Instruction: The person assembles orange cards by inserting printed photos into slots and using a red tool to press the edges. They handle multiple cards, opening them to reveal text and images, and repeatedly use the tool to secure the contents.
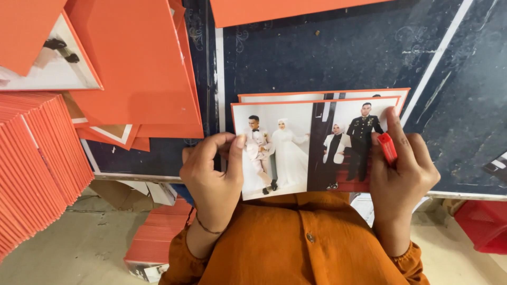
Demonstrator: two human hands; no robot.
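Observation:
I hold a wide photo print [301, 145] with an orange border, showing two pictures of dressed-up couples, close in front of me. My left hand [214, 177] pinches its left edge between thumb and fingers. My right hand [401, 171] grips its right edge and also has a small red stick-shaped object [387, 146] tucked under the fingers. A second, similar print [322, 95] lies right behind the first, only its top edge showing. Both sit above a dark blue work surface [338, 58].
Loose orange sheets [137, 63] lie at the upper left, one more orange sheet [274, 10] at the top. A thick stack of orange-edged sheets [37, 163] stands on the left. A red bin [483, 224] and an orange pile [153, 240] sit on the floor.

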